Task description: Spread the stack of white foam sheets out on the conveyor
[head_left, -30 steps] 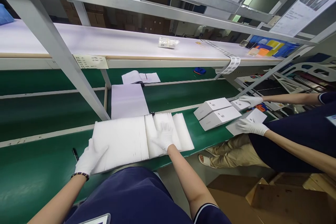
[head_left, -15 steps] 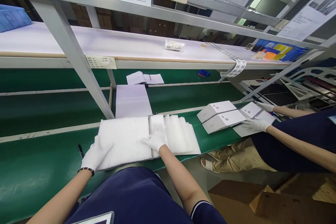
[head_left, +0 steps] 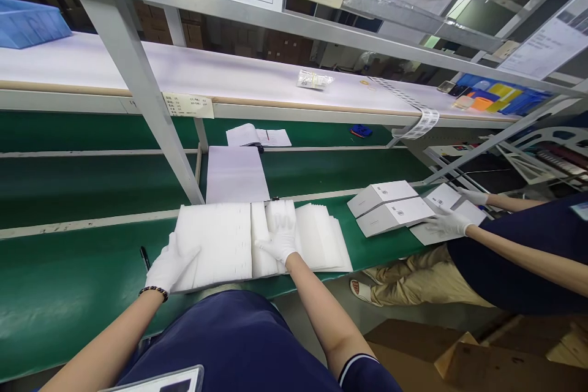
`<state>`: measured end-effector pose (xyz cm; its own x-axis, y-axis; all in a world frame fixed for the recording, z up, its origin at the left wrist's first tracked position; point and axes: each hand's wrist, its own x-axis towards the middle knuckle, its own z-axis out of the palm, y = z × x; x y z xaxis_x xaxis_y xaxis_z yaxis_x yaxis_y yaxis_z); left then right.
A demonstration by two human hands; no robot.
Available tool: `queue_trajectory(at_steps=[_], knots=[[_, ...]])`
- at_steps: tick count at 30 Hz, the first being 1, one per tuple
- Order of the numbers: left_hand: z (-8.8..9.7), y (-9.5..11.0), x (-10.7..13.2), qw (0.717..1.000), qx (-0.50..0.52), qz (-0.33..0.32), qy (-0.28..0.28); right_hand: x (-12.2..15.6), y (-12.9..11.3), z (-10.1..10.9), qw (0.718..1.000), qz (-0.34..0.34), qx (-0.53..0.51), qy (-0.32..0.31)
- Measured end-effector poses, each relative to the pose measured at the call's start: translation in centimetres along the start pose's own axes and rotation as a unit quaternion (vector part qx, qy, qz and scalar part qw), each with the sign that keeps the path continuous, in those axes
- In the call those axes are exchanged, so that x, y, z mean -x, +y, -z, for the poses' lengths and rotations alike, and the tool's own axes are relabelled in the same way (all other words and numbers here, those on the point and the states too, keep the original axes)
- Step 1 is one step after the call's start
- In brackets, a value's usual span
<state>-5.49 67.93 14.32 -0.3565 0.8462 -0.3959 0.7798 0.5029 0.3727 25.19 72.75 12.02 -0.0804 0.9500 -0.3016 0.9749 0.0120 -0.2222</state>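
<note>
Both my hands wear white gloves. My left hand (head_left: 171, 264) lies flat on the near left corner of a stack of white foam sheets (head_left: 215, 242) on the green bench. My right hand (head_left: 281, 240) presses flat, fingers spread, on a fanned pile of narrower foam sheets (head_left: 321, 239) just right of that stack. Neither hand grips anything.
A co-worker's gloved hands (head_left: 448, 220) rest on flat white cards beside two white boxes (head_left: 388, 205) to the right. A slanted grey frame post (head_left: 147, 104) rises behind the foam. Papers (head_left: 235, 173) lie beyond; a black pen (head_left: 145, 257) lies left. Cardboard boxes (head_left: 482, 361) sit on the floor.
My right hand slid left across the narrow foam sheets, which have fanned out wider to the right. The co-worker's hands moved nearer the white boxes. The view shifted slightly.
</note>
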Motion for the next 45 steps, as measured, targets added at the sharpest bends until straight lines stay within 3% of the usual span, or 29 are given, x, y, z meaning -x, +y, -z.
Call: queue_trajectory(at_steps=[8, 15, 25, 39, 45], knots=[[0.4, 0.4, 0.3, 1.0, 0.001, 0.011, -0.015, 0.7, 0.4, -0.5, 1.0, 0.02, 0.014, -0.007], [0.2, 0.0, -0.1, 1.0, -0.007, 0.007, -0.019, 0.2, -3.0, 0.3, 0.998, 0.057, 0.016, -0.009], [0.1, -0.1, -0.2, 1.0, -0.008, -0.003, -0.018, -0.5, -6.6, -1.1, 0.999, 0.021, 0.009, -0.039], [0.2, -0.3, -0.3, 1.0, -0.001, 0.003, -0.016, -0.3, -5.0, -0.1, 0.999, 0.011, 0.033, -0.012], [0.2, -0.4, -0.3, 1.0, -0.006, -0.009, -0.014, -0.3, -6.5, -0.3, 0.994, 0.104, 0.011, -0.014]])
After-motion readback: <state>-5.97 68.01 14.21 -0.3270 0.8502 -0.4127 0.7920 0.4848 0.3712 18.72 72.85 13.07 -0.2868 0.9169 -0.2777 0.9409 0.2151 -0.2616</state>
